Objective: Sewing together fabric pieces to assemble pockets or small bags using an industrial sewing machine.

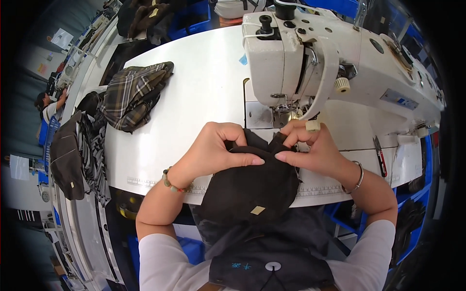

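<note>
A dark brown cap-like fabric piece (pixel 242 189) hangs over the table's front edge, with a small cream tag on its lower part. My left hand (pixel 221 149) pinches its upper edge between thumb and fingers. Close beside it, my right hand (pixel 309 145) grips the same edge, thumb in front and fingers curled behind. The edge dips between my two thumbs, and a strip of dark fabric shows behind it. Just beyond my hands stands the white sewing machine (pixel 291 63); its needle and presser foot (pixel 286 115) are not touching the fabric.
A plaid cap (pixel 131 94) lies on the white table (pixel 204 77) at the left. Dark fabric pieces (pixel 70 155) hang at the left edge. Red-and-black thread snips (pixel 380 156) rest at the right. A ruler strip (pixel 325 193) follows the front edge. Another person (pixel 48 106) sits far left.
</note>
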`<state>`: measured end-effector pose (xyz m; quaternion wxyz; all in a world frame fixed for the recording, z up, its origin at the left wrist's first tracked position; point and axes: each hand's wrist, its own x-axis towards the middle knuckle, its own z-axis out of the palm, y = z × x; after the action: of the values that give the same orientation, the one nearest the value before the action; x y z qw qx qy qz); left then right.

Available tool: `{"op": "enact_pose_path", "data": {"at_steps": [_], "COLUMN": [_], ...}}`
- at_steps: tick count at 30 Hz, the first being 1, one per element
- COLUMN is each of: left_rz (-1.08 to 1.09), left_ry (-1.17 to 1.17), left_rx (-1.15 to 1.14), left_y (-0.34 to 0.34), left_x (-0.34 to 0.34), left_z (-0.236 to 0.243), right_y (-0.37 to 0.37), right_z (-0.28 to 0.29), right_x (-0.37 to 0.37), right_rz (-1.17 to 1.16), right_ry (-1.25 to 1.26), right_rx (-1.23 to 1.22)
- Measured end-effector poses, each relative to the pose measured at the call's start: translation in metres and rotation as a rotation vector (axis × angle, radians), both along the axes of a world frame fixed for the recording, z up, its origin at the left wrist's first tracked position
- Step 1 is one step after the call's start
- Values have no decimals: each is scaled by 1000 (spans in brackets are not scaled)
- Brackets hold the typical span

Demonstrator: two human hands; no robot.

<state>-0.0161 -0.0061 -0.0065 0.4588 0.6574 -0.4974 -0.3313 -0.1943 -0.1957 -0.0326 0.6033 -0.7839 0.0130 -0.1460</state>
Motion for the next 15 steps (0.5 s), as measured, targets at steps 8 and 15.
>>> {"op": "enact_pose_path", "data": {"at_steps": [8, 15], "left_rz": [52, 33], "left_ry": [39, 65], "left_rx": [-16, 79], "left_y": [-1, -4], "left_x": [-4, -2], "left_z": [6, 4], "right_y": [6, 6], "right_z": [4, 3], "right_x": [-3, -1], "right_rz": [-63, -90], "right_ry": [-101, -176], "right_rx": [-79, -105]}}
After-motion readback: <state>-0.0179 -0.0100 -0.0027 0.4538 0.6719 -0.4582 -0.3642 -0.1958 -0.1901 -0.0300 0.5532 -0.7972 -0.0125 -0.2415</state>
